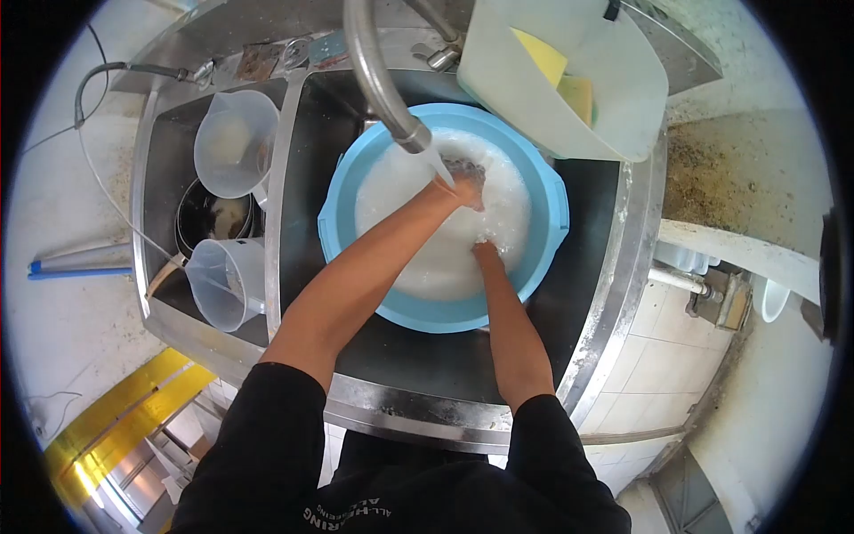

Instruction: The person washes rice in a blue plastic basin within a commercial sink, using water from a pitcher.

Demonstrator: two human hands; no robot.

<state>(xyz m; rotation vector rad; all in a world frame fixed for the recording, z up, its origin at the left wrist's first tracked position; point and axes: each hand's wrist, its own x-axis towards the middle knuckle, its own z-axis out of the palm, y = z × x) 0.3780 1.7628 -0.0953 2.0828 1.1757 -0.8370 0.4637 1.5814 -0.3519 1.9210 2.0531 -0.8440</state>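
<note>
A light-blue plastic basin [334, 214] sits in the sink, holding cloudy white water [418, 254]. My left hand [466, 189] reaches into it beneath the tap's stream; splashing and murky water hide the fingers. Nearer my body, my right hand [485, 253] is sunk to the wrist, so its fingers are out of sight. Whatever either hand may hold under the surface cannot be seen. Above the basin curves a metal tap [412, 135], with water running from its mouth.
Two translucent measuring jugs [233, 133] and a dark pot [191, 240] stand in the left sink compartment. A pale plastic tub [614, 80] with yellow sponges [544, 55] overhangs the basin's far right rim. The sink's metal edge [427, 414] runs before my body.
</note>
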